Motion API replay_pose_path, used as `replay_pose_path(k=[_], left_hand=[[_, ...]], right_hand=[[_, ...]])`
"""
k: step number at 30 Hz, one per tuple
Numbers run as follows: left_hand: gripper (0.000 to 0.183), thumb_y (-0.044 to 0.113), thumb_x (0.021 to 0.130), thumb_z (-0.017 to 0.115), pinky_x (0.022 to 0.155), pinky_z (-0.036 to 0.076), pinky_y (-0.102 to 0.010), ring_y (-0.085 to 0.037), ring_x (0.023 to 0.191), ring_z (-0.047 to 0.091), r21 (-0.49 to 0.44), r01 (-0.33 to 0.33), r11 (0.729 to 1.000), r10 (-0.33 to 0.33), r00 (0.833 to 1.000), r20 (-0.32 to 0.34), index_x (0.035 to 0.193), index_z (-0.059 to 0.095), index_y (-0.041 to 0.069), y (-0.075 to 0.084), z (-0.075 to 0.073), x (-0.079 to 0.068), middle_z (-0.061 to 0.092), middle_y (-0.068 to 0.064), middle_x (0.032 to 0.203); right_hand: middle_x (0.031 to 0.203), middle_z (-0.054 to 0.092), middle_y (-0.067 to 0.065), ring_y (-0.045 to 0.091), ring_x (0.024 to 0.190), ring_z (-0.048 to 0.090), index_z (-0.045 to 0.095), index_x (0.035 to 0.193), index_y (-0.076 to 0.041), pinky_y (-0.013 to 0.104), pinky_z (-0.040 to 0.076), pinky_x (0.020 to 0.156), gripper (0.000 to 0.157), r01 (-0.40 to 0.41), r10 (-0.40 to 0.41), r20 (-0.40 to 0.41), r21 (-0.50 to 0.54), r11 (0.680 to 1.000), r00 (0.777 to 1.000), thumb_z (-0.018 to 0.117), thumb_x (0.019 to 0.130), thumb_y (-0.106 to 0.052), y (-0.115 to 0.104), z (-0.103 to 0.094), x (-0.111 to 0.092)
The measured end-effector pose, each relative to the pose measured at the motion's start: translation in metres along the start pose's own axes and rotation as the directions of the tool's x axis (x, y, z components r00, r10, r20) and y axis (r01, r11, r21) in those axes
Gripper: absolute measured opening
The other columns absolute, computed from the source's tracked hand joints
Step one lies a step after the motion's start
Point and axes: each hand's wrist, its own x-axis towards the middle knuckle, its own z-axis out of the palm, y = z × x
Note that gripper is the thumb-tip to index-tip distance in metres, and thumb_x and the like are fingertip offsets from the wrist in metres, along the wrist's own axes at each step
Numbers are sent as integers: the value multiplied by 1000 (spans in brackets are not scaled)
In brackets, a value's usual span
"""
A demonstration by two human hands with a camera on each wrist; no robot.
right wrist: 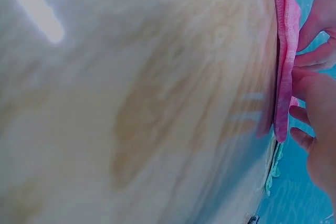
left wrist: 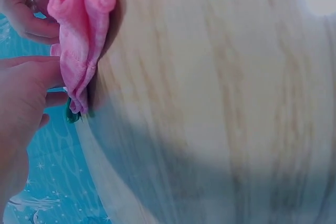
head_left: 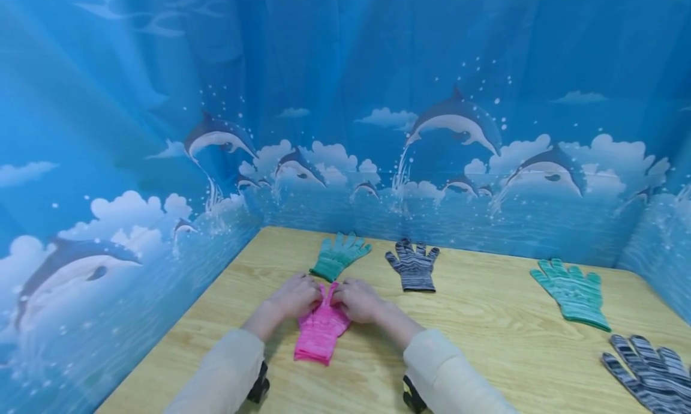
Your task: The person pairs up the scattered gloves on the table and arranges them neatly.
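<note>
Pink glove (head_left: 322, 333) lies on the table (head_left: 486, 330) in front of you, left of centre, cuff toward you, finger end pointing away. Your left hand (head_left: 299, 295) pinches its left edge near the finger end; your right hand (head_left: 358, 300) pinches the right edge opposite. Both fingertips are partly hidden: head view gives you mostly the backs of the hands, wrist views lose the tips at the fabric. Two pink glove fingers poke up between your hands; the rest can't be counted, covered or folded. Can't tell if that end is lifted or resting.

Green glove (head_left: 340, 257) sits just beyond; whether pink touches its cuff, can't tell. Left wrist view shows only a dark green scrap of it. Grey glove (head_left: 415, 269) is right of that, fully visible. Second green glove (head_left: 574, 297) is well off to your right; second grey glove (head_left: 655, 375) is cut off by the frame corner, cuff out of sight. Black gear (head_left: 259, 383) under your left sleeve (head_left: 224, 369) is mostly covered. Dolphin curtain (head_left: 345, 72) behind, cropped at top.
</note>
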Motion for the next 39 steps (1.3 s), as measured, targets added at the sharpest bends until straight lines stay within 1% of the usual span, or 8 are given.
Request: replay_pose_path(k=[2, 5, 9, 14, 20, 28, 35, 39], left_hand=[[10, 17, 82, 67, 71, 42, -32, -15, 75, 57, -5, 5, 1000, -5, 1000, 2, 72, 67, 21, 0, 0, 1, 61, 6, 75], [8, 17, 82, 67, 77, 44, -35, -16, 78, 58, -15, 20, 1000, -20, 1000, 9, 75, 68, 20, 1, -2, 3, 63, 6, 79], [5, 18, 84, 65, 85, 44, -40, -17, 83, 58, -40, 33, 999, -32, 999, 6, 82, 70, 18, 3, -4, 8, 66, 4, 87], [8, 20, 86, 64, 82, 43, -35, -16, 86, 57, -77, 23, 997, -24, 1000, -9, 87, 71, 18, 8, -9, 15, 67, 5, 90], [14, 23, 87, 63, 82, 41, -31, -15, 93, 56, -102, -17, 995, 18, 1000, 8, 98, 71, 19, 14, -9, 23, 67, 6, 99], [8, 21, 84, 64, 75, 39, -31, -16, 84, 56, -29, -64, 998, 63, 997, -51, 82, 71, 19, 13, 0, 25, 67, 6, 88], [7, 20, 84, 65, 73, 39, -31, -16, 79, 55, -39, -68, 997, 65, 995, -71, 82, 72, 17, 13, -2, 22, 67, 4, 85], [8, 20, 84, 65, 73, 39, -30, -16, 79, 55, -52, -54, 997, 51, 997, -53, 83, 72, 17, 14, -2, 21, 66, 4, 83]], right_hand=[[105, 64, -2, 18, 95, 53, 70, 103, -17, 31, 43, 79, 21, -2, 2, 6, -5, 1000, 1000, 59, 87, -11, 0, -1, -1], [105, 64, -1, 19, 97, 53, 70, 103, -16, 32, 43, 81, 21, 10, -10, 0, 10, 1000, 1000, 58, 87, -10, 3, -3, -2], [100, 65, 1, 20, 93, 54, 71, 99, -12, 33, 44, 80, 21, 24, -22, -76, 33, 999, 997, 59, 83, -5, 9, -9, -7], [93, 66, 0, 19, 86, 55, 72, 92, -11, 32, 45, 73, 15, 12, -15, -153, -17, 1000, 988, 64, 79, -8, 19, -14, -17], [90, 66, -1, 17, 84, 54, 73, 88, -15, 28, 43, 70, 10, 38, -45, -148, -52, 998, 988, 68, 80, -17, 21, -14, -25], [89, 66, -2, 15, 81, 54, 73, 89, -17, 27, 44, 67, 11, 38, -45, -131, -57, 998, 990, 69, 81, -23, 20, -8, -25], [90, 65, -3, 15, 83, 53, 73, 88, -19, 27, 42, 68, 9, 17, -25, -96, -80, 997, 995, 68, 82, -23, 20, -7, -26], [91, 65, -3, 15, 84, 52, 73, 89, -19, 26, 41, 67, 10, 15, -22, -74, -87, 996, 997, 67, 83, -23, 20, -7, -28]])
